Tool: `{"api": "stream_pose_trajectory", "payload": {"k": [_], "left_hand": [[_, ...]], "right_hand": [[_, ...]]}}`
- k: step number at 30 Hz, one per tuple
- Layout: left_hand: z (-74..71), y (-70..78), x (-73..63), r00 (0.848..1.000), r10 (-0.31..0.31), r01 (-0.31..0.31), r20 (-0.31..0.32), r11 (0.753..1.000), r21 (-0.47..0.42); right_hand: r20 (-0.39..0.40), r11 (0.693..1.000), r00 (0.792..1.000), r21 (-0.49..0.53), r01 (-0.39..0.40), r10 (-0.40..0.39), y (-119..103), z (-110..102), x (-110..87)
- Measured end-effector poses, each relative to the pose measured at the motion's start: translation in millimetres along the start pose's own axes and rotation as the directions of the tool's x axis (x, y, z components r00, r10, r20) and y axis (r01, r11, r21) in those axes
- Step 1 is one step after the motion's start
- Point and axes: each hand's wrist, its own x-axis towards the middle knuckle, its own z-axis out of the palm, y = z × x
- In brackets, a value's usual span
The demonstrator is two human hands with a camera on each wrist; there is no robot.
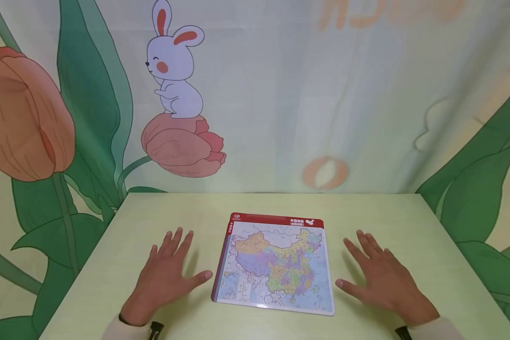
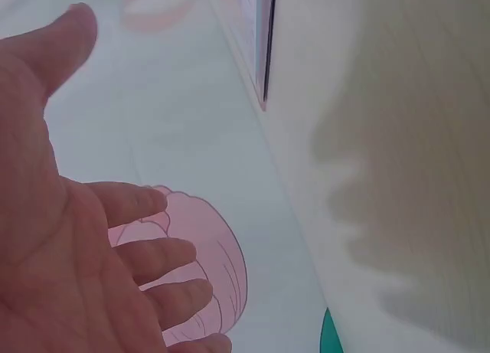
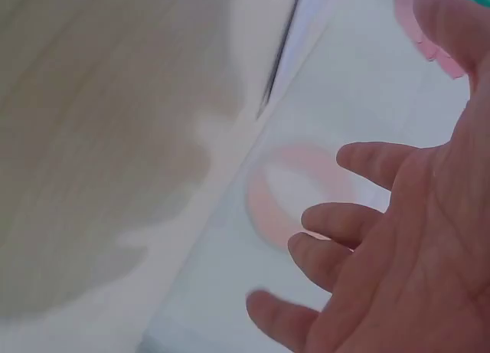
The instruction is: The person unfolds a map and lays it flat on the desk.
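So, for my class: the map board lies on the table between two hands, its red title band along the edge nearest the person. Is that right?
Not quite: the head view shows the red title band along the far edge of the map board. The board does lie on the table between the left hand and right hand.

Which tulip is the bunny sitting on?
The smaller tulip, tipped sideways under the white bunny; the big upright tulip at the picture's far left has none.

The legend (image 1: 243,291) on the map board (image 1: 276,262) is too tiny for me to read; orange lettering (image 1: 361,22) on the backdrop (image 1: 255,94) is blurred, its top cut off.
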Motion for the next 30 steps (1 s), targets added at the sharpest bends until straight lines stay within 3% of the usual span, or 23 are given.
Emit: {"api": "stream_pose_trajectory", "payload": {"k": [6, 12, 17, 24, 30], "left_hand": [[1.2, 9.1, -3.0, 1.000, -0.009, 0.011, 0.021, 0.998, -0.068], [5.4, 18.5, -4.2, 0.997, -0.038, 0.048, 0.064, 0.985, -0.167], [13.1, 24.7, -5.7, 0.992, -0.056, 0.089, 0.115, 0.949, -0.302], [23.0, 29.7, -7.9, 0.982, -0.055, 0.130, 0.182, 0.893, -0.430], [29.0, 31.1, -8.4, 0.981, -0.025, 0.116, 0.190, 0.865, -0.487]], "right_hand": [[0.044, 0.980, 0.998, 0.197, 0.028, -0.037, -15, -6, -1.1], [0.038, 0.953, 0.998, 0.300, 0.042, -0.055, -25, -7, -0.2], [0.066, 0.937, 0.997, 0.349, 0.020, -0.045, -33, -5, -0.7], [0.204, 0.917, 0.978, 0.379, -0.123, 0.046, -49, 8, -3.4], [0.202, 0.905, 0.979, 0.409, -0.115, 0.033, -57, 13, -11.2]]}}
